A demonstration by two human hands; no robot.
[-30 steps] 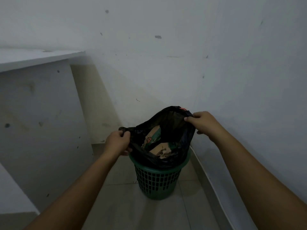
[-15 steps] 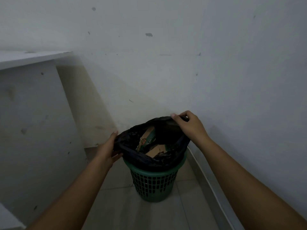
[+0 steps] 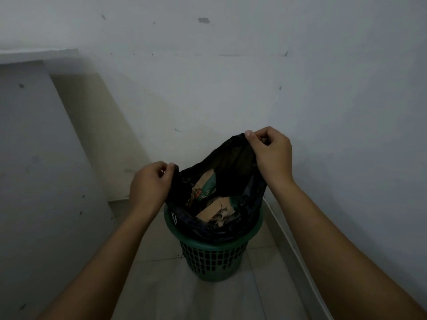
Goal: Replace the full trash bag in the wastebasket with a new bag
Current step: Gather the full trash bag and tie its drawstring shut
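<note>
Dim corner with scuffed pale walls and a tiled floor [image 3: 161, 285], and the green wastebasket [image 3: 212, 259] sits on those tiles right up near the right-hand wall. Black trash bag [image 3: 221, 229] is still seated inside it, mouth pulled open, with crumpled brown and green packaging [image 3: 208, 195] showing inside, so it looks pretty full. Left hand [image 3: 150, 183] is clenched around the bag's rim on the near-left side, and the right hand [image 3: 271, 153] pinches the rim on the far-right side, held noticeably higher, so the opening tilts up toward the far right. No new bag anywhere in view that I can see. My read is we're at the gather-the-rim stage, lift-out not yet done. The thing that matters next: the bag hangs straight below and between both hands, its long axis running vertically down into the basket, so the pull probably wants to go straight up with both hands evening out. Left hand is lower and closer to the basket rim, so that side has less slack and could drag the basket along
</note>
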